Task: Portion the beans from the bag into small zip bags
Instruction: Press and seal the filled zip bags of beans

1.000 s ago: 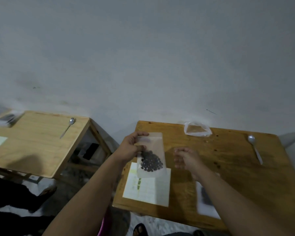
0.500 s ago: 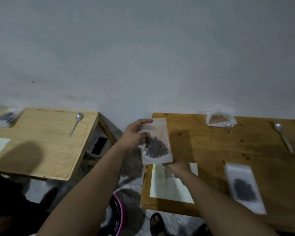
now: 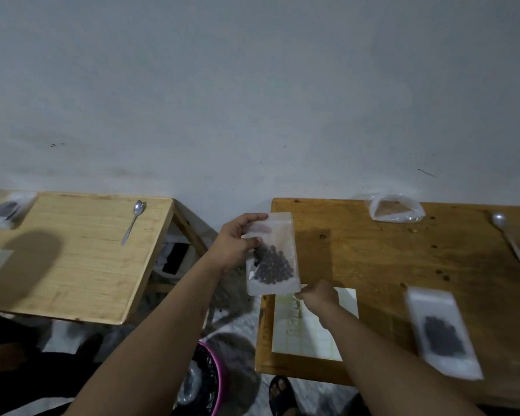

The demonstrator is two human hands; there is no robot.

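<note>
My left hand holds a small clear zip bag of dark beans by its upper left side, upright above the left edge of the darker wooden table. My right hand pinches the bag's lower right corner. A second small zip bag with dark beans lies flat on the table at the right. A larger clear bag with brown contents sits at the table's back edge.
A metal spoon lies at the right table's far right, and a white paper sheet near its front left. The lighter table to the left carries another spoon and a bag. A pink-rimmed bin stands below.
The view has swung left and down. My right hand came in under the held bag and took its lower right corner. My left hand keeps the same hold.
</note>
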